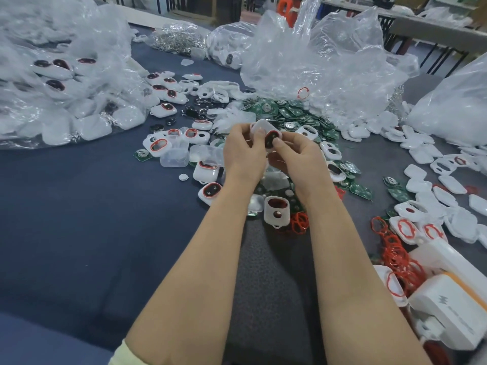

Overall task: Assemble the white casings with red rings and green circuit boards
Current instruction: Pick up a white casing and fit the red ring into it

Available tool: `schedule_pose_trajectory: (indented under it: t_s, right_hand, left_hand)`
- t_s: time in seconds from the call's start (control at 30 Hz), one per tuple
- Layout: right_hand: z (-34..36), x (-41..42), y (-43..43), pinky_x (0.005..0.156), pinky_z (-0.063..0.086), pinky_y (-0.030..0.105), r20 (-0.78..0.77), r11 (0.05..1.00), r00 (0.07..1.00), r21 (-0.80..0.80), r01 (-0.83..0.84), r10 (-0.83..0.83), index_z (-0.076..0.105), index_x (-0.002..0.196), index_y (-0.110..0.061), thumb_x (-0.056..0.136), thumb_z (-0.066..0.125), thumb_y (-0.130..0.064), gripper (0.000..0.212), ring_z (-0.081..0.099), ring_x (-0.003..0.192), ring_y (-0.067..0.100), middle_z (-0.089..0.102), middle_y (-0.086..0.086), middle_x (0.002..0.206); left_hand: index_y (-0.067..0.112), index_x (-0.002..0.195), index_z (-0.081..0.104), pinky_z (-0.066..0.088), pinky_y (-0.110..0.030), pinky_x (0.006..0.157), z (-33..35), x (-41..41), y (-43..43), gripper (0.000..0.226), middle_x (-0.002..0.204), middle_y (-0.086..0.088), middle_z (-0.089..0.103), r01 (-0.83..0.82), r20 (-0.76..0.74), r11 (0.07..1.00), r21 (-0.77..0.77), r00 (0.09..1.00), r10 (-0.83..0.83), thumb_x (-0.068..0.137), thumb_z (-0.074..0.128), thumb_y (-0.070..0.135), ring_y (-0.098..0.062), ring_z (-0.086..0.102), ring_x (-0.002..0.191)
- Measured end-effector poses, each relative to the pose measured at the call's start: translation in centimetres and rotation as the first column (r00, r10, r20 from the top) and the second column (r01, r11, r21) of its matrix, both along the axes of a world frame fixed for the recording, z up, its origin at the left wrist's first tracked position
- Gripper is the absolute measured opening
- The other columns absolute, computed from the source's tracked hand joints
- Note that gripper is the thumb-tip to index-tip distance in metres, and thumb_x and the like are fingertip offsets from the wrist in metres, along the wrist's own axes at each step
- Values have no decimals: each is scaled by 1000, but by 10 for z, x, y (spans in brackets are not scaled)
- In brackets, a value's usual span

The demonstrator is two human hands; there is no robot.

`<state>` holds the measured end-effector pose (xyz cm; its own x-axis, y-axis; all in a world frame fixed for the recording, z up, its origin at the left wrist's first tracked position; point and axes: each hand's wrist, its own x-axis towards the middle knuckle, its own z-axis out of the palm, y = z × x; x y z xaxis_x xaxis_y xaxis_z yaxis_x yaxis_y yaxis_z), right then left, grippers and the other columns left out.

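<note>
Pinching white casing (259, 127) between left hand (243, 151) and right hand (297, 154) | open blue cloth (79, 206) at left

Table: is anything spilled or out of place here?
Yes. One red ring sits alone at the clear plastic bag, far from the tangled red rings at the right. Green circuit boards lie spilled in a loose heap beyond the white casing that left hand and right hand hold.
</note>
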<state>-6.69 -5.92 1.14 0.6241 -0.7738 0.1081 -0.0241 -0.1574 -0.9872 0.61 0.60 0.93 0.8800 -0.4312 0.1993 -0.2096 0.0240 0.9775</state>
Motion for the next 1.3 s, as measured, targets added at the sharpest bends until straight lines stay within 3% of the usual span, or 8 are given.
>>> schedule_pose_trajectory:
  t_s: [0.4, 0.5, 0.63, 0.73, 0.83, 0.9, 1.07, 1.3]
  right_hand:
    - [32, 124, 63, 58, 52, 21, -20, 986, 988, 60, -154, 155, 58, 104, -6, 89, 63, -5, 16, 61, 65, 13, 66, 10, 86]
    - [43, 188, 97, 72, 53, 34, -18, 973, 977, 93, -211, 213, 54, 104, -4, 84, 68, -9, 25, 61, 77, 22, 63, 16, 93]
    - [61, 255, 138, 92, 50, 45, -65, 959, 960, 107, -264, 272, 53, 121, 6, 83, 67, -10, 44, 62, 105, 35, 62, 24, 115]
    - [57, 274, 148, 99, 47, 45, -41, 920, 936, 208, -333, 349, 37, 139, -6, 87, 60, -5, 57, 58, 114, 32, 56, 20, 127]
    - [43, 260, 129, 95, 49, 43, 52, 935, 958, 209, -285, 281, 40, 136, -5, 89, 51, 4, 50, 59, 101, 26, 56, 21, 122]
    - [35, 237, 102, 86, 53, 35, 100, 958, 975, 190, -214, 198, 52, 118, -5, 89, 49, 6, 31, 61, 79, 17, 60, 17, 108]
    - [26, 175, 16, 93, 49, 37, -189, 981, 977, -185, 60, -95, 66, 97, -12, 84, 44, 4, 30, 63, 100, 28, 69, 14, 103]
    - [17, 223, 5, 78, 39, 30, -515, 861, 852, -471, -191, -92, 62, 100, -7, 86, 47, -3, 21, 54, 103, 32, 60, 18, 111]
  left_hand:
    - [-3, 105, 62, 52, -42, 88, 31, 83, 59, 26, 91, -11, 64, -328, -203, 942, -70, 929, 308, 95, 56, 20, -28, 62, 88]
    - [-1, 90, 59, 53, -41, 82, 43, 125, 92, 22, 88, -13, 65, -422, -278, 899, -119, 883, 378, 96, 51, 19, -26, 63, 80]
    - [-10, 127, 49, 45, -52, 101, 55, 170, 124, 41, 132, -28, 53, -568, -396, 810, -150, 785, 477, 94, 49, 15, -41, 52, 121]
    - [-5, 131, 47, 49, -49, 92, 53, 184, 131, 40, 134, -29, 51, -566, -400, 806, -173, 788, 468, 95, 44, 12, -42, 53, 119]
    - [-1, 124, 53, 54, -27, 70, 47, 184, 121, 33, 122, -20, 60, -556, -392, 812, -178, 797, 460, 95, 43, 10, -27, 62, 93]
    - [2, 115, 58, 51, -35, 89, 43, 180, 106, 26, 123, -19, 61, -534, -384, 829, -168, 810, 444, 94, 44, 8, -31, 61, 107]
    - [4, 106, 60, 48, -47, 100, 36, 151, 55, 18, 108, -15, 65, -329, -393, 935, -134, 884, 255, 92, 49, 7, -27, 61, 99]
    - [0, 110, 59, 46, -50, 100, 30, 153, 15, 23, 115, -24, 64, -261, -450, 959, -112, 873, 186, 92, 47, 6, -34, 61, 106]
